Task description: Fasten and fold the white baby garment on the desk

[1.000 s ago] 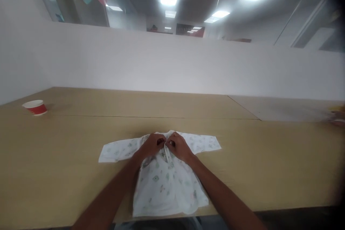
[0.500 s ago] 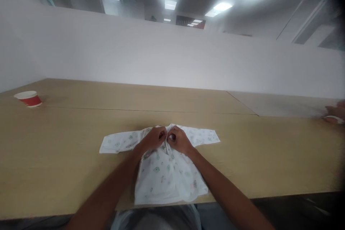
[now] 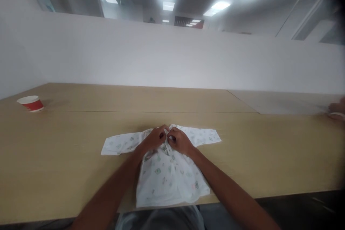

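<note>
The shirt point(image 3: 169, 172) lies flat on the surface point(image 3: 54, 158), its hem just at the near edge and its long axis running away from the person toward the collar. Both hands meet at the top of the front opening, near the collar: the left hand point(image 3: 153, 139) and the right hand point(image 3: 180, 141) are each closed in a pinch on the cloth there, fingertips almost touching each other, so neither hand is nearer than the other. The two sleeves spread flat to left and right. Around the shirt the surface gives wide room on both sides and behind. Far left stands a cup point(image 3: 29, 103), well apart.
</note>
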### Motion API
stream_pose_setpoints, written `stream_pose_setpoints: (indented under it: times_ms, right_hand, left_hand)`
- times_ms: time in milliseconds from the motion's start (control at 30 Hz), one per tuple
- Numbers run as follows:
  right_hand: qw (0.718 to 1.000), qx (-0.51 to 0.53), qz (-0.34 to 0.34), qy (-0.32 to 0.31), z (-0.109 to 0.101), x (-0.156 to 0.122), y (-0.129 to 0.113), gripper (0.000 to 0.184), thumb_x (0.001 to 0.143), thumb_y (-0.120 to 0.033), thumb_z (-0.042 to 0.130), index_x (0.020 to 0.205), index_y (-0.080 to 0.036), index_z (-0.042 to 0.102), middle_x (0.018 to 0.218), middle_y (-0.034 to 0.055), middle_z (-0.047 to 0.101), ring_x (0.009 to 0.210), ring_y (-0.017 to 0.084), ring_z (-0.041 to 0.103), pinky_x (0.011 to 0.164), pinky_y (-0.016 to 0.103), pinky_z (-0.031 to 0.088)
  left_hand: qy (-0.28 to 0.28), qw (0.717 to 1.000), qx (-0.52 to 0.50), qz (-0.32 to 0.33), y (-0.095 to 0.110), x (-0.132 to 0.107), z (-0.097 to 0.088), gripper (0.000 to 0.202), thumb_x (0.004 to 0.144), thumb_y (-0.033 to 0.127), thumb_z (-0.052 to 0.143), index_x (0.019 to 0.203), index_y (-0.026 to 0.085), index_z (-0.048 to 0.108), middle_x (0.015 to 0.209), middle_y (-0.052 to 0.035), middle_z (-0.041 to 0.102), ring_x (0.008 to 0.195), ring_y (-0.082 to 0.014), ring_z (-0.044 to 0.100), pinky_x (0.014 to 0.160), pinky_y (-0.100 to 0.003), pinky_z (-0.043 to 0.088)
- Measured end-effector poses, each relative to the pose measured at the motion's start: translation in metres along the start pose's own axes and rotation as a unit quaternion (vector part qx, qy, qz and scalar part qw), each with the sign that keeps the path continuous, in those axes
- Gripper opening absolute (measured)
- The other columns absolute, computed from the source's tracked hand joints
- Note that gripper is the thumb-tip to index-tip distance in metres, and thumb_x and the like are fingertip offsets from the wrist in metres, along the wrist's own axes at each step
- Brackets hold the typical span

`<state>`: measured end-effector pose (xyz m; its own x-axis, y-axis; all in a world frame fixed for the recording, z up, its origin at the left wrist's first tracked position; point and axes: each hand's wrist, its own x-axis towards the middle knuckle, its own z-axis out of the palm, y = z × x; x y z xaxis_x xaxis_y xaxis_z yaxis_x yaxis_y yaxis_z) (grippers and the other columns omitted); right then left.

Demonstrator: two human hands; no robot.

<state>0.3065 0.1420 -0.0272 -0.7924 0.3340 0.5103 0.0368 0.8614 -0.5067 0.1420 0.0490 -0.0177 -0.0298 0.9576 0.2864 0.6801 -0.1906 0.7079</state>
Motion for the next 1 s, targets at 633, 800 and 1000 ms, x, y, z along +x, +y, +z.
stream_pose_setpoints:
  times_ms: [633,800,1000]
  right_hand:
    - [0.994,0.097,-0.03,-0.035,-0.002,0.004,0.012,0.012,0.077,-0.006,0.06,0.081,-0.017,0.063,0.078,0.0001,0.054,0.062,0.009,0.049,0.058,0.02,0.038]
    - [0.997,0.08,0.018,0.01,0.003,0.004,0.012,0.01,0.073,-0.008,0.066,0.079,-0.017,0.067,0.08,0.0012,0.053,0.063,0.01,0.049,0.058,0.021,0.038]
    - [0.993,0.094,0.074,0.019,0.01,0.006,0.01,0.008,0.073,-0.009,0.067,0.074,-0.016,0.068,0.081,0.0015,0.053,0.062,0.01,0.049,0.057,0.021,0.038]
  left_hand:
    - [0.046,0.997,0.07,0.004,0.001,0.003,0.004,0.016,0.068,0.005,0.051,0.077,0.015,0.061,0.073,0.0006,0.057,0.065,-0.0119,0.049,0.062,-0.023,0.035]
    - [0.043,0.996,0.078,0.016,-0.003,0.002,0.0,0.016,0.071,0.007,0.051,0.075,0.015,0.064,0.075,-0.0009,0.056,0.07,-0.0133,0.05,0.067,-0.024,0.036]
    - [0.036,0.997,0.068,-0.001,-0.003,0.002,-0.003,0.016,0.071,0.008,0.051,0.075,0.015,0.064,0.072,0.0001,0.058,0.065,-0.0122,0.051,0.062,-0.023,0.037]
